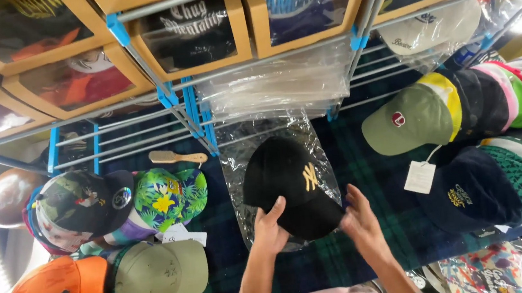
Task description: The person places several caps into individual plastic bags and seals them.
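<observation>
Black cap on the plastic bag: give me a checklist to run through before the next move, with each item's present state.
1. Left hand on the black cap: ok, it touches the lower left edge.
2. Right hand on the cap: cannot tell, it is blurred at the brim.
3. Cap lies on the clear plastic bag: ok.
4. Bag flat on the dark plaid cloth: ok, apart from some crinkles.
5. Wooden brush clear of the bag: ok, it lies to its left.
6. Bag mouth open: cannot tell.
</observation>
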